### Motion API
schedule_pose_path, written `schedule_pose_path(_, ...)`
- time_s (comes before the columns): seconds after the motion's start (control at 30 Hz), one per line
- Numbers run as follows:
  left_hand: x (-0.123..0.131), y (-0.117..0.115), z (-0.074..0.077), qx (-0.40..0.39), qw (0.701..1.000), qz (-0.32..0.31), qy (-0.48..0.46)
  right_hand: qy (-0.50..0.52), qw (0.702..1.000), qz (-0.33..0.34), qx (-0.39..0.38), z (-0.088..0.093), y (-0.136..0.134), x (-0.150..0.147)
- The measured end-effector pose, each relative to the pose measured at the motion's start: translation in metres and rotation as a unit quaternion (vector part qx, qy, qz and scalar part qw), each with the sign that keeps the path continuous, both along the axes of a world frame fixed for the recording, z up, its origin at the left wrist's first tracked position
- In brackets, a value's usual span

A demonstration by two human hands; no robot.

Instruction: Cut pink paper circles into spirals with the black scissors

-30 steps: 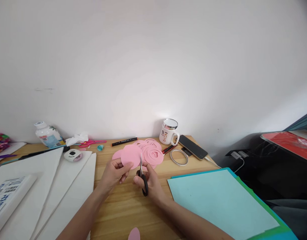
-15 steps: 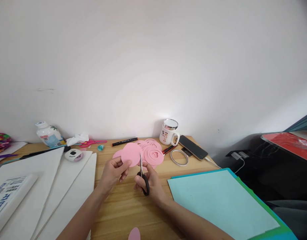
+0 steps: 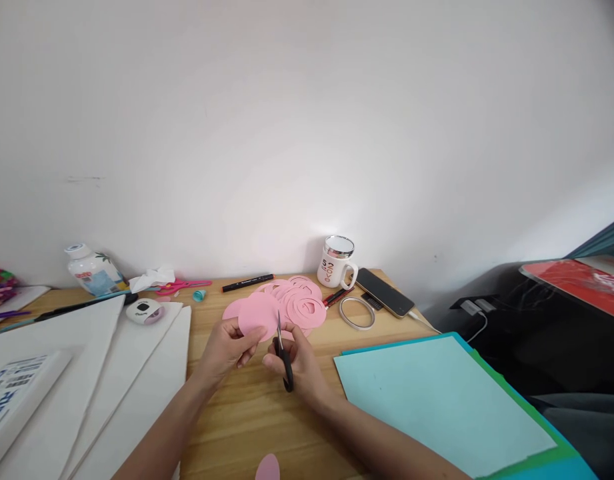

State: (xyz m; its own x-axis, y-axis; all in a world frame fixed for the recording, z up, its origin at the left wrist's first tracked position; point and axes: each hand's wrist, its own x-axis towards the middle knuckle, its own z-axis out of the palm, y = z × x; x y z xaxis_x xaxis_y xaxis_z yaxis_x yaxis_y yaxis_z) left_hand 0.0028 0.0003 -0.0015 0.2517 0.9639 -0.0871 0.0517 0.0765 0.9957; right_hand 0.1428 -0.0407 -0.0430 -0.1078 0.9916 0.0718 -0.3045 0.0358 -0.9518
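Observation:
My left hand (image 3: 233, 343) pinches a round pink paper disc (image 3: 257, 315) by its lower edge, raised over the table. In my right hand (image 3: 297, 360) is a pair of black-handled scissors (image 3: 283, 360), the fingers around its handles. The blades point up and away, lying against the right edge of the disc. Whether they bite into the paper I cannot tell. Just behind, a pile of pink paper circles and spirals (image 3: 301, 303) lies on the wooden table, partly covered by the disc. One small pink oval (image 3: 268, 468) rests at the near edge.
Beyond the pile are a black marker (image 3: 247, 283), a white mug (image 3: 335, 263), a tape roll (image 3: 357, 313) and a phone (image 3: 385, 293). White boards (image 3: 151, 380) cover the left side. Light-blue sheets (image 3: 437, 400) lie on the right. Pink scissors (image 3: 183, 285) sit at the back left.
The disc has tipped and shifted slightly left and down in my left hand. My right hand has turned the scissors a little, and the blades look closer together.

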Motion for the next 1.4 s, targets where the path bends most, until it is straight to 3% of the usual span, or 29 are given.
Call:
schedule_pose_path(0.73, 0.0004, -0.0019, 0.005, 0.026, 0.999, 0.016, -0.009, -0.024, 1.0, 0.0, 0.003, 0.0004, -0.0009, 0.0004)
schedule_pose_path(1.13, 0.0017, -0.0015, 0.0031, -0.019, 0.999, 0.013, -0.032, -0.025, 0.999, 0.015, -0.013, 0.0, -0.0032, -0.0022)
schedule_pose_path(1.4, 0.0034, -0.003, 0.0028, 0.0, 1.0, -0.016, -0.014, 0.01, 1.0, 0.001, 0.016, -0.0003, 0.0006, 0.0006)
